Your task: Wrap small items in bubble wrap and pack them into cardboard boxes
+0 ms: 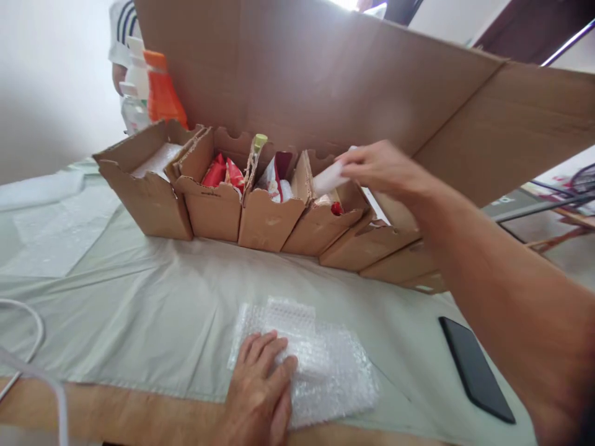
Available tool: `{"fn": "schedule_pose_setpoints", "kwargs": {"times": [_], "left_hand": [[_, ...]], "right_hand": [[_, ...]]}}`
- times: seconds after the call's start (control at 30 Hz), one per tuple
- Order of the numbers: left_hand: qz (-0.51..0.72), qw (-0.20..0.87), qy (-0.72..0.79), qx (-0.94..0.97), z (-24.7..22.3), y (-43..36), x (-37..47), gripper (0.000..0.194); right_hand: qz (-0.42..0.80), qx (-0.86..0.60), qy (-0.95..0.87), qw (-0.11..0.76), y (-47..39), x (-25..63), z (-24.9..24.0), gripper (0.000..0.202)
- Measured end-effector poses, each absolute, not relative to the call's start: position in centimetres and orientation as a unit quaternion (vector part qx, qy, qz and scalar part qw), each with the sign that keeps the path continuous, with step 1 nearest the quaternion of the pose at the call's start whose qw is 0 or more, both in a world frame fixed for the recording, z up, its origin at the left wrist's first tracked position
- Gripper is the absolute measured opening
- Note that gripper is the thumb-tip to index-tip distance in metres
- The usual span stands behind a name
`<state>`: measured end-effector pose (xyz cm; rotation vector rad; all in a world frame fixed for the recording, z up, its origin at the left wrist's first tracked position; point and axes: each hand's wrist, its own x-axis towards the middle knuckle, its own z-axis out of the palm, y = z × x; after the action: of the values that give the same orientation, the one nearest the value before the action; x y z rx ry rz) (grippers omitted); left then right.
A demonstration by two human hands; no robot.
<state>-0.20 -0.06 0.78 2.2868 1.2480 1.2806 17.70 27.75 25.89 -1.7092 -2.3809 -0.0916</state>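
Note:
My left hand [260, 378] lies with its fingers spread on a piece of bubble wrap [330, 378] near the table's front edge. Above the row of cardboard bins, my right hand [372, 164] pinches a whitish, translucent item [329, 178] over the fourth bin from the left. That cardboard bin [320, 223] has a clear packet and something red inside. Red packets [224, 172] fill the second bin, and white and maroon packets [277, 179] stand in the third.
A large cardboard panel [297, 74] rises behind the bins. An orange bottle [163, 93] stands at the back left, near a person's striped sleeve. A black phone [476, 368] lies at right, a white cable [39, 334] at left. More bubble wrap [60, 217] covers the left side.

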Motion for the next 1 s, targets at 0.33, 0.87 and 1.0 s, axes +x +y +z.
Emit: {"fn": "schedule_pose_setpoints", "kwargs": {"times": [0.33, 0.87, 1.0], "left_hand": [[0.586, 0.047, 0.449, 0.673, 3.5, -2.8, -1.7, 0.081], [0.403, 0.028, 0.459, 0.791, 1.1, -0.2, -1.0, 0.033], [0.451, -0.008, 0.447, 0.772, 0.3, 0.8, -1.4, 0.033]], "right_hand": [[-0.096, -0.374, -0.844, 0.372, 6.2, 18.5, 16.5, 0.019], [-0.097, -0.473, -0.867, 0.123, 20.4, 15.4, 25.2, 0.027], [-0.182, -0.509, -0.834, -0.112, 32.1, 9.4, 25.4, 0.026]]}}
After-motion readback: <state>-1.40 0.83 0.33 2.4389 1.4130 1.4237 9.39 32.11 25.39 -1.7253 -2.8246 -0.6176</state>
